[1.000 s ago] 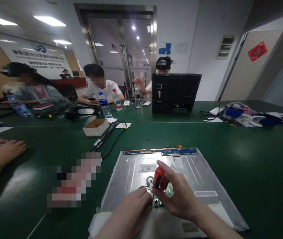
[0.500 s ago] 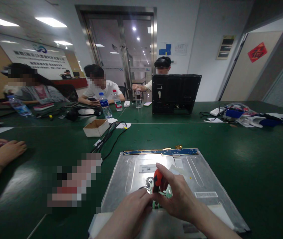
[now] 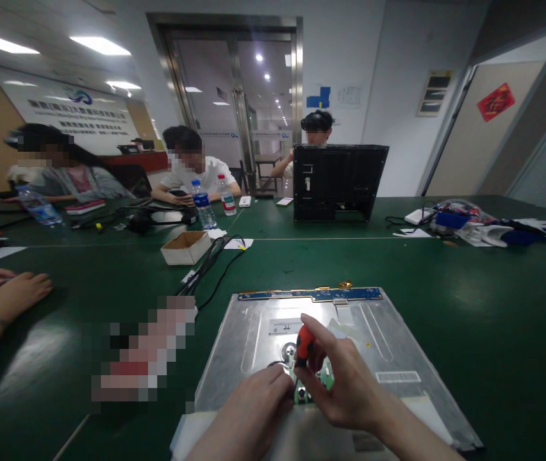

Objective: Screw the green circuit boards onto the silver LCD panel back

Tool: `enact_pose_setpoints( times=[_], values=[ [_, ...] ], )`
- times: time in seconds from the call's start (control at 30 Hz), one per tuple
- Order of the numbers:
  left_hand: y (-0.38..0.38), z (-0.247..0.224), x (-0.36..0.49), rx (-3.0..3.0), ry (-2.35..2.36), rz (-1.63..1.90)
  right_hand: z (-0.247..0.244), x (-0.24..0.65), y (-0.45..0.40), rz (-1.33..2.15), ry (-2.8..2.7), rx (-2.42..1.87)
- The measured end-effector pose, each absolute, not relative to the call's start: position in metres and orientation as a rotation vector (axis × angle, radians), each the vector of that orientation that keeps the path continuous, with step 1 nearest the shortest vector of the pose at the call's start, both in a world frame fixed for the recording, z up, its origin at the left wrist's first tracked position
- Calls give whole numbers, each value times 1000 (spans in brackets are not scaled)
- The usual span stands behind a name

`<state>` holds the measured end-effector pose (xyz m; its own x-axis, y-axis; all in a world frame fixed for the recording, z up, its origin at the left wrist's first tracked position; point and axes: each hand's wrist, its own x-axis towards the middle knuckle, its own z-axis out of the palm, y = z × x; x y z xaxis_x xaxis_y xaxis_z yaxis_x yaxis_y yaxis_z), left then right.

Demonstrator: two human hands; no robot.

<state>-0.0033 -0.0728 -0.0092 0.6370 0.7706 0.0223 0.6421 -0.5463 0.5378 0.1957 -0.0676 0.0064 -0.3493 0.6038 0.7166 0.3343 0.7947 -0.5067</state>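
My right hand [image 3: 345,378] is closed round the red and black handle of a screwdriver [image 3: 304,344], which stands nearly upright. Below it a small green circuit board [image 3: 306,392] lies on the metal back of a flat display panel [image 3: 254,333]. My left hand [image 3: 258,400] rests at the left side of the board, its fingers curled in. What those fingers grip is hidden from me. A dark cable [image 3: 277,364] shows just above the left fingers. Along the panel's far edge runs a blue circuit strip [image 3: 350,294].
To the left lie black cables [image 3: 210,262], an open cardboard box [image 3: 185,248] and a blurred-out item [image 3: 145,349]. Another person's hands [image 3: 13,294] rest at the left edge. A black monitor housing [image 3: 340,182] stands across the green table, with gloves [image 3: 494,232] farther right.
The screwdriver handle and my right fingers have shifted slightly, opening a small gap beside my left hand. Behind the monitor housing, a person's arm has risen and a bottle has left the table.
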Motion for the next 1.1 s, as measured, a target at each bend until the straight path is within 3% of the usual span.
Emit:
enact_pose_setpoints(
  times=[1.1],
  values=[
    [-73, -8, -2, 2332, 1114, 332, 8, 194, -70, 229, -1970, -734]
  ],
)
